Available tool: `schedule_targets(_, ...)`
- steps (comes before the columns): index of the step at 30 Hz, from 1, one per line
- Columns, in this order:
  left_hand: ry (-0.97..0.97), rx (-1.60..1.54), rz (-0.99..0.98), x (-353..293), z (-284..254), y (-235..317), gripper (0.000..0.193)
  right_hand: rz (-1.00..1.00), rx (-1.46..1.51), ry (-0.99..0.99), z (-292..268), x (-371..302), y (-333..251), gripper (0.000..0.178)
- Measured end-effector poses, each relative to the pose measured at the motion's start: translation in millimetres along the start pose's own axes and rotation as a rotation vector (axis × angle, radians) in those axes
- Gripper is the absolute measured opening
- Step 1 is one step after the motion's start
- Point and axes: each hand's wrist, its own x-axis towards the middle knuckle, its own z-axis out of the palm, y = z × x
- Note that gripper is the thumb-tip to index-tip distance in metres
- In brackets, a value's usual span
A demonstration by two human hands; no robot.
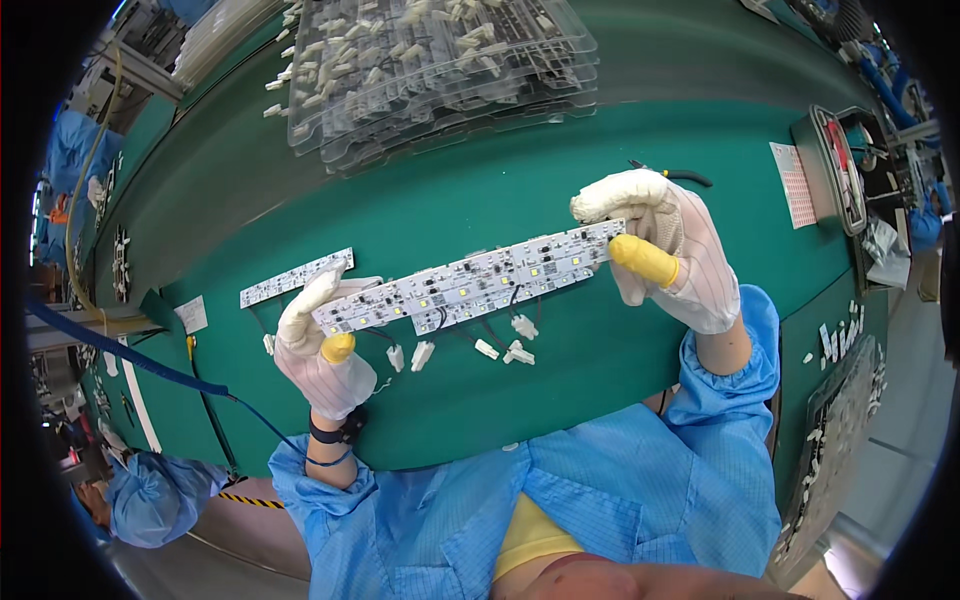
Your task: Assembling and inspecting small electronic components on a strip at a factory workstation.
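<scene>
A long white LED circuit board [480,275] is held out over the green mat, its right end raised higher than its left. It looks made of strips side by side, or more than one overlapping; I cannot tell which. Short wires with white plug connectors [422,355] hang from its near edge. My left hand [322,350], in a white glove with a yellow thumb cover, is closed on the left end. My right hand [665,245], gloved likewise, pinches the right end. Just beyond my left hand lies a shorter circuit board strip [285,283], partly hidden by the fingers.
Stacked clear plastic trays [340,130] full of boards and connectors stand at the back. Black-and-yellow pliers [690,178] lie beyond my right hand. A metal bin [835,170] and a printed sheet [793,185] are at right. A blue cord [150,352] runs to my left wrist.
</scene>
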Motion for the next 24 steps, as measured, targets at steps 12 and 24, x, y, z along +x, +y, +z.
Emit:
schedule_targets(12, 0.048, 0.272, -0.227, 10, 8, 6, 0.054, -0.098, -0.086, -0.104, -4, 0, -2, 0.043)
schedule_targets(24, -0.112, 0.560, 0.063, 12, 10, 9, 0.050, -0.066, 0.038, -0.084, -8, 1, 4, 0.039)
